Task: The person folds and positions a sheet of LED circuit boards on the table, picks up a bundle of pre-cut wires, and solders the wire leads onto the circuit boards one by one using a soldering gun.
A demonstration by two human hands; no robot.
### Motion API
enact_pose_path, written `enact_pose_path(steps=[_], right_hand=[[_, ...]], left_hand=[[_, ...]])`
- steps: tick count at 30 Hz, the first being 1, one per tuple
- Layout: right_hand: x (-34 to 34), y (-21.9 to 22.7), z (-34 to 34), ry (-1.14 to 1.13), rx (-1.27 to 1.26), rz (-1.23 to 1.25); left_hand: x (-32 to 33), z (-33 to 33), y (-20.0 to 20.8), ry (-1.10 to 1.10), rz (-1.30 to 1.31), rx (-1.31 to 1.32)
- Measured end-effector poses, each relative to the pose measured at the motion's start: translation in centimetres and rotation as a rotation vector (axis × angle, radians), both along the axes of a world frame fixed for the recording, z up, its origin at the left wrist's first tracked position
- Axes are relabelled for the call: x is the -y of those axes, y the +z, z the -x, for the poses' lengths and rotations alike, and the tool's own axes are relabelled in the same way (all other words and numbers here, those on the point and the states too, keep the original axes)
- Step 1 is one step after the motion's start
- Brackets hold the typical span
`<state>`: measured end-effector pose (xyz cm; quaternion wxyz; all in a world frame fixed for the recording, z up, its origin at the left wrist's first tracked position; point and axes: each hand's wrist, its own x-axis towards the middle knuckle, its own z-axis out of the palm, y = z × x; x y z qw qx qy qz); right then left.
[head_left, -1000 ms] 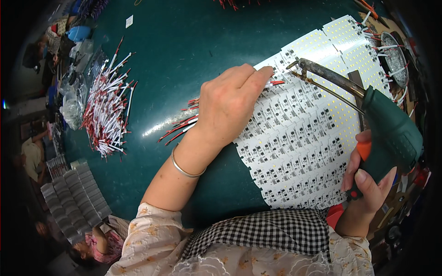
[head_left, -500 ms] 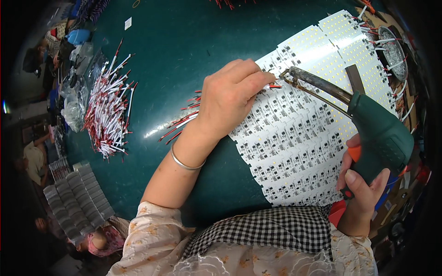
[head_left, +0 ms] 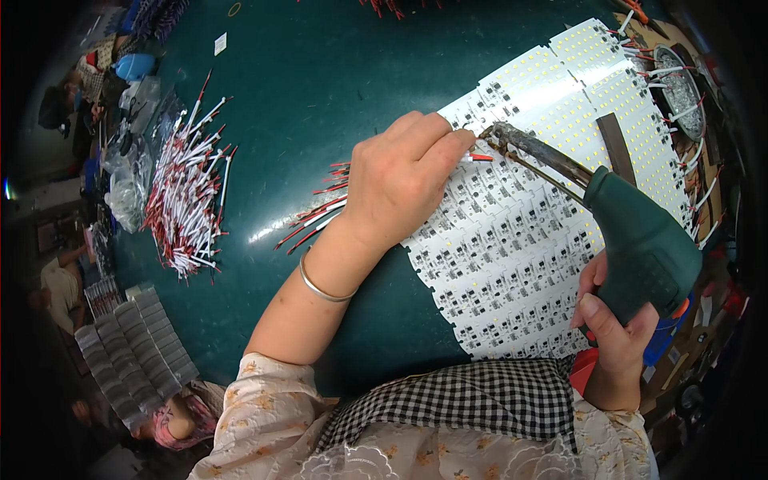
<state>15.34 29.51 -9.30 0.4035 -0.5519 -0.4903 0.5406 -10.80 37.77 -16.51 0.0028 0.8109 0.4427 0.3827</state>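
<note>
- Ten o'clock: wires, middles hidden under the left hand.
- Twelve: red wires cut by the top edge.
- Three: soldering gun, tip contact too small to tell.
- Seven-thirty: co-worker partly behind grey stacks.

One fisheye view looks steeply down from the wearer's head, facing out over the table. It is near enough that the left hand stands large at mid-frame, the right hand at lower right. The apron crosses the bottom; edges bend toward the dark rim, with a farther person small at far left.
</note>
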Motion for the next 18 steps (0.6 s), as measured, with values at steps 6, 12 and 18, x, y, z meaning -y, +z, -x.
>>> enact_pose_path(steps=[6,12,18], right_hand=[[-1.4,1.8,0.6,-0.173,-0.029,-0.022],[-1.1,2.2,-1.3,-0.121,-0.108,-0.020],[-2.1,5.5,-3.3,-0.106,-0.011,-0.104]], left_hand=[[-0.1,-0.1,-0.1,0.004,-0.017,-0.022],[0.2,-0.4,1.4,-0.008,0.049,0.005],[-0.1,-1.1,4.4,0.084,0.003,0.068]])
